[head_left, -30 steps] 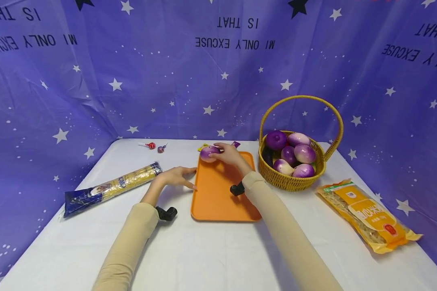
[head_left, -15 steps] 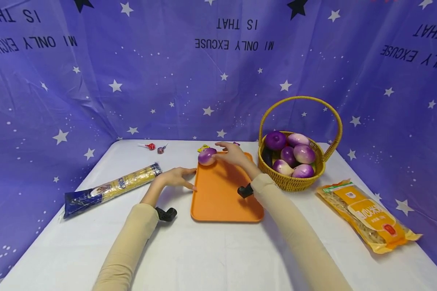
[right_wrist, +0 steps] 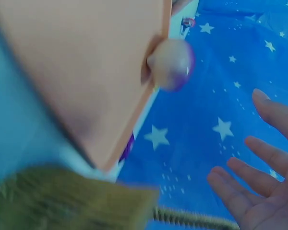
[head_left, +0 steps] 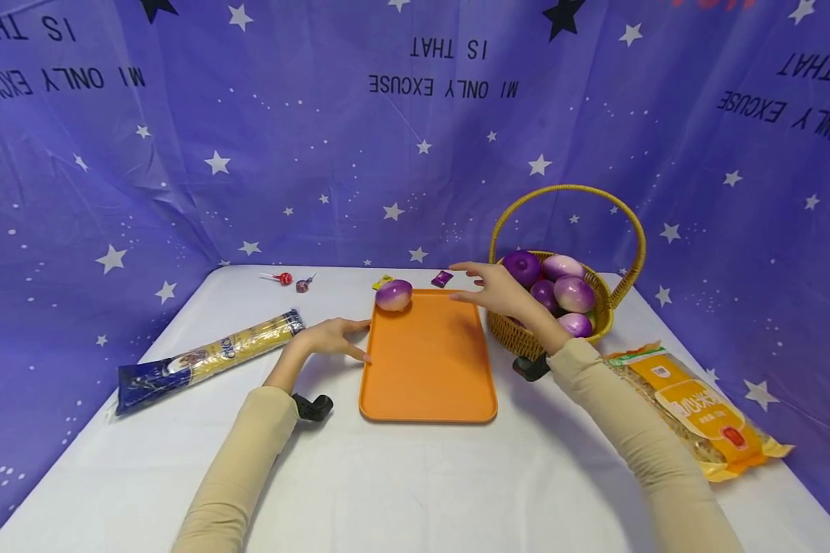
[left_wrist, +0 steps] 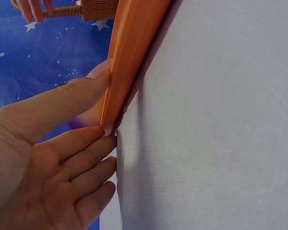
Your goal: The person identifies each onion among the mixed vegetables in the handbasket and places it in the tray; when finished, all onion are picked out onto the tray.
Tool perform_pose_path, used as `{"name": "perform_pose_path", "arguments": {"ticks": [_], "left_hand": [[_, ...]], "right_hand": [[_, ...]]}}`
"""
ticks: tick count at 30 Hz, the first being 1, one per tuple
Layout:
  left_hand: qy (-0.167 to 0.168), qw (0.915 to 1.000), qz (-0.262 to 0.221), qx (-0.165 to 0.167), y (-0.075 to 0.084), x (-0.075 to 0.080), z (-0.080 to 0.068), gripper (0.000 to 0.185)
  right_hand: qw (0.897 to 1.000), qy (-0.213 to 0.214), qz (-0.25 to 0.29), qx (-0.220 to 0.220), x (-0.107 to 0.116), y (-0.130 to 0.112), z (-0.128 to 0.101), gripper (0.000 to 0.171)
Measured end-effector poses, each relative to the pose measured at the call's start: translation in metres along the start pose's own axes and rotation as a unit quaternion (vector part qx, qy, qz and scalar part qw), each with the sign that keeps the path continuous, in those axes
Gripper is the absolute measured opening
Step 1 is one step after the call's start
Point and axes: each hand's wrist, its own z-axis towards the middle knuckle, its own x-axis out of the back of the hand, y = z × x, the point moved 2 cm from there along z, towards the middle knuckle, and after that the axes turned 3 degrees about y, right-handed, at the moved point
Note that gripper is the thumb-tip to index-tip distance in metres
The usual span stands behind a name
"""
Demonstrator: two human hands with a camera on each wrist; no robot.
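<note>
Right hand (head_left: 499, 290): fingers spread and relaxed, holding nothing, raised above the tray's far right corner, just in front of the wicker basket (head_left: 546, 342). Left hand (head_left: 332, 336): fingers straight, thumb and fingertips (left_wrist: 93, 81) touching the left rim of the orange tray (head_left: 429, 361). A purple-and-white onion (head_left: 393, 294) sits in the tray's far left corner, apart from both hands. The basket, holding more onions, stands by the table's far right edge. A spaghetti packet (head_left: 207, 359) lies toward the left edge; a yellow noodle bag (head_left: 698, 407) toward the right edge.
</note>
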Motion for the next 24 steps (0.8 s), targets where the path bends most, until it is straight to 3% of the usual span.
{"name": "perform_pose_path", "arguments": {"ticks": [9, 16, 24], "left_hand": [[-0.002, 1.0000, -0.004, -0.002, 0.000, -0.001, 0.000, 0.090], [0.001, 1.0000, -0.005, -0.006, -0.003, -0.001, -0.001, 0.089], [0.002, 1.0000, -0.006, -0.003, -0.002, -0.001, 0.001, 0.088]], "right_hand": [[0.998, -0.011, -0.064, 0.014, 0.048, 0.022, -0.025, 0.051], [0.994, -0.014, -0.102, -0.034, 0.070, 0.054, -0.013, 0.048], [0.987, -0.043, -0.144, -0.055, 0.081, 0.085, 0.004, 0.048]]}}
